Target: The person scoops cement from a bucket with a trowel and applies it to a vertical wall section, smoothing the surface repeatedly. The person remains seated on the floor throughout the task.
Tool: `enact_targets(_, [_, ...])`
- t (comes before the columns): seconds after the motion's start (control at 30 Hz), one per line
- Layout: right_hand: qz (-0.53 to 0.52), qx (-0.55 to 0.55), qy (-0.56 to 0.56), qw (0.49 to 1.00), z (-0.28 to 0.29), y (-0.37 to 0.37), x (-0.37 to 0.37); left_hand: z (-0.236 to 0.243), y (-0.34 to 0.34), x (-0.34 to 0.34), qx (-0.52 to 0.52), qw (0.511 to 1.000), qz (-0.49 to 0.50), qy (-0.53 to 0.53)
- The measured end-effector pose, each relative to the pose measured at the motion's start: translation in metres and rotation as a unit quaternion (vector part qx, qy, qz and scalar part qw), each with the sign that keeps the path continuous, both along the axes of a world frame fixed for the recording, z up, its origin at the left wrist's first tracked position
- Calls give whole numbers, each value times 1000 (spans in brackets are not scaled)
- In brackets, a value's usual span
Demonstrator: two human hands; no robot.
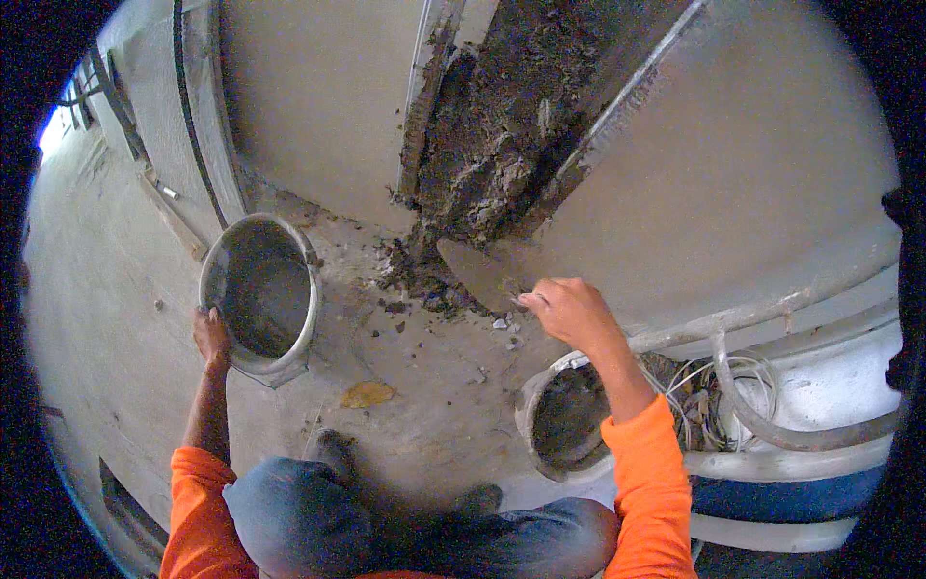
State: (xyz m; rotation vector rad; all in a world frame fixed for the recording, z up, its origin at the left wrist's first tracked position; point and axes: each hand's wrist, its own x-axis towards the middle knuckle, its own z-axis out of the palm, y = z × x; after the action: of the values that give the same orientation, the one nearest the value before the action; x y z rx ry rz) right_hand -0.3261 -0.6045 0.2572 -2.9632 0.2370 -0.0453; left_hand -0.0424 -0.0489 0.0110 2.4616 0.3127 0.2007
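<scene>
My left hand (211,334) is closed on the near-left rim of a grey bucket (302,331) with dark material inside, held at the left. My right hand (564,314) is closed around the handle of a trowel (477,270); its pointed blade lies at a pile of dark, crumbly mortar (415,270) below a rough dark strip (502,116) in the plastered wall (714,164). A second bucket (533,405) with dark contents sits below my right forearm, partly hidden by it.
Coiled pale cables (755,381), curved pipes (786,431) and a blue band (781,492) are at the right. A wooden slat (171,212) and hanging dark straps are at the upper left. My bent knees fill the lower edge, above a dusty floor (121,318) with scattered chips.
</scene>
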Motion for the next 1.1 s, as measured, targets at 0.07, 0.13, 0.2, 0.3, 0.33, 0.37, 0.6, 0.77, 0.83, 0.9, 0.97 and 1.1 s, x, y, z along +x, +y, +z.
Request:
enact_targets(0.07, [-16, -25, 12, 999, -22, 3, 9, -4, 3, 0, 8, 1000, -17, -19])
enact_targets(0.13, [-26, -62, 18, 998, -27, 3, 14, -7, 5, 1, 20, 999, -19, -39])
enact_targets(0.2, [-17, -112, -4, 994, -17, 1, 15, -10, 7, 2, 39, 997, -54, -37])
enact_targets(0.3, [-37, -109, -29, 993, 9, -1, 14, -12, 8, 3, -13, 998, -51, -45])
enact_targets(0.33, [-47, -109, -47, 992, 17, -1, 13, -12, 8, 4, -53, 997, -37, -51])
enact_targets(0.37, [-51, -115, -65, 990, 26, 0, 11, -13, 8, 5, -53, 998, -20, -29])
enact_targets(0.6, [-49, -145, -154, 976, 81, 5, 5, -28, 11, 10, -37, 998, -6, -47])
enact_targets(0.77, [-79, -145, -148, 975, 110, 9, 1, -18, 8, 1, -27, 996, -42, -77])
enact_targets(0.83, [-87, -142, -169, 971, 122, 12, 1, -8, 0, -3, 45, 998, -32, -39])
enact_targets(0.9, [-97, -149, -182, 967, 133, 17, 0, 1, -6, -6, -33, 999, 8, -12])
enact_targets(0.97, [-113, -165, -193, 961, 142, 23, -1, 7, -8, -6, -15, 999, 24, -14])
enact_targets(1.1, [-133, -178, -210, 952, 148, 29, -7, 7, -6, -6, 47, 999, -7, -10])
